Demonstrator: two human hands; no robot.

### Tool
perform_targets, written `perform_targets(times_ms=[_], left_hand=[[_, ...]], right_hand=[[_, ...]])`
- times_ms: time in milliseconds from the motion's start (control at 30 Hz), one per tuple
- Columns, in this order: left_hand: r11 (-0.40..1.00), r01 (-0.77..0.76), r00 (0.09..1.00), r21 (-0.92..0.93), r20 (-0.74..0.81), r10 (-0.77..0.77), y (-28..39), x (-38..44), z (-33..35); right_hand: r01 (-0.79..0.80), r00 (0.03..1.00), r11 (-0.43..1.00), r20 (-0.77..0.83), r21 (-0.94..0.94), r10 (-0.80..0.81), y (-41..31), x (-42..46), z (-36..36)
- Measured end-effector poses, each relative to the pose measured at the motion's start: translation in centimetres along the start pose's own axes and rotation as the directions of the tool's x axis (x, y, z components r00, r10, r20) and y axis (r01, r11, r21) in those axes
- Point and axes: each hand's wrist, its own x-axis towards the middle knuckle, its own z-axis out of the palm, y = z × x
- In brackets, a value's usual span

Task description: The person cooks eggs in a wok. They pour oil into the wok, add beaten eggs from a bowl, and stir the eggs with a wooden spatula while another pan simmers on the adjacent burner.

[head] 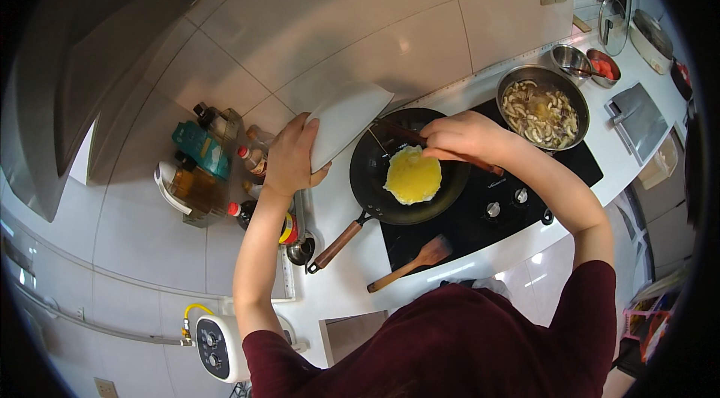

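Observation:
My left hand (292, 156) grips a white dish (351, 122), tipped on its side above the left part of a black frying pan (368, 184). Brown chopsticks (478, 163) are held in my right hand (461, 136), their tips near the dish's lower edge. A thin pale strand hangs from there toward the pan. Yellow egg (415, 176) with a whitish, ragged rim lies in the pan as a rough round. The pan's wooden handle (340, 243) points toward the lower left.
A pot of sliced mushrooms in liquid (543, 111) stands on the black cooktop (489, 229). A wooden spatula (413, 263) lies at the front edge. Bottles (253, 162) stand left. Steel bowls (571, 58), a glass lid (613, 27) and a cleaver (638, 117) are right.

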Motion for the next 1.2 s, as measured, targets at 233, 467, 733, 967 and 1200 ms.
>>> perform_targets(times_ms=[233,467,733,967,1200], left_hand=[[0.996,-0.064,0.997,0.058,0.051,0.061,1.2,1.5,0.0],[0.988,-0.124,0.992,0.093,0.044,0.12,1.6,2.4,0.1],[0.985,-0.143,0.99,0.093,-0.003,0.144,1.8,3.0,0.5],[0.991,-0.122,0.992,0.064,-0.037,0.124,2.7,3.6,1.0],[0.995,-0.103,0.993,0.018,-0.05,0.104,2.2,3.2,3.0]], right_hand=[[-0.067,0.995,0.988,-0.089,-0.142,0.054,-0.4,0.0,-0.9],[-0.098,0.983,0.972,-0.17,-0.212,0.063,-0.5,1.6,-0.7],[-0.096,0.991,0.985,-0.108,-0.144,0.081,-0.5,2.9,0.6],[-0.044,0.997,0.991,-0.064,-0.129,0.036,-0.7,3.3,3.1],[-0.018,0.997,0.999,-0.078,-0.039,0.015,-1.8,4.0,4.9]])
